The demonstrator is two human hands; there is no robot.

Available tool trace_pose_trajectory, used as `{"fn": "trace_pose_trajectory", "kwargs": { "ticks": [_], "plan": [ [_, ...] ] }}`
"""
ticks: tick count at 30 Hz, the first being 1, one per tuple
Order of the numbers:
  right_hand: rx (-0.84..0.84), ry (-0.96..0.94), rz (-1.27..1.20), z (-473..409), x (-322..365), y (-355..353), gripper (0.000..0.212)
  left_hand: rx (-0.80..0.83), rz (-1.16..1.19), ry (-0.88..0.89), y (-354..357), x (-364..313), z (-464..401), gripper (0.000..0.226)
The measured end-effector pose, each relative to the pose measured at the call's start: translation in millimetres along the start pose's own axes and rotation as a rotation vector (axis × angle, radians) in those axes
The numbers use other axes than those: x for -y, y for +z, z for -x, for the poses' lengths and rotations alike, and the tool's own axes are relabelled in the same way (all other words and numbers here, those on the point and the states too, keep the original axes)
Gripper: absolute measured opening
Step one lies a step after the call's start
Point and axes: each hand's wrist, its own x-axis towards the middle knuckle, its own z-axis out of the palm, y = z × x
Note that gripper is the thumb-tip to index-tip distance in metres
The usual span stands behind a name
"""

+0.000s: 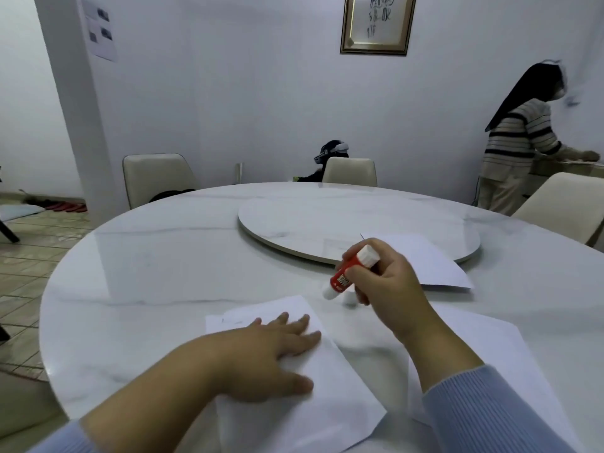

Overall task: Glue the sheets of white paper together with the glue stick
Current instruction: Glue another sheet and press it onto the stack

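Note:
My left hand [261,358] lies flat, fingers spread, on a white sheet of paper [333,397] near the table's front edge. My right hand [385,282] holds a red and white glue stick [346,273] tilted above the table, its lower end pointing down-left just beyond that sheet. A small white cap [349,299] stands on the table under the hand. A second white sheet [510,364] lies to the right under my right forearm. A third sheet [428,259] rests farther back, partly on the turntable.
The round white marble table [157,273] carries a raised turntable [327,220] at its centre. Cream chairs [153,178] stand around the far side. A person in a striped sweater [513,148] stands at the far right; another sits behind the far chair [349,171].

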Motion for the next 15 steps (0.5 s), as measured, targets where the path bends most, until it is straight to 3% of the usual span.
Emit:
{"fn": "trace_pose_trajectory", "kwargs": {
  "ticks": [4, 9, 15],
  "plan": [
    [0.154, 0.038, 0.144, 1.5, -10.3, 16.4, 0.017, -0.260, 0.072, -0.215, 19.8, -3.2, -8.3, 0.074],
    [0.265, 0.078, 0.203, 0.8, -22.1, 28.1, 0.021, -0.216, -0.063, -0.267, 28.7, -2.3, -13.3, 0.071],
    [0.276, 0.114, 0.335, -0.8, -7.0, 19.3, 0.011, -0.199, -0.090, -0.257, 26.7, 1.1, -15.3, 0.069]
  ]
}}
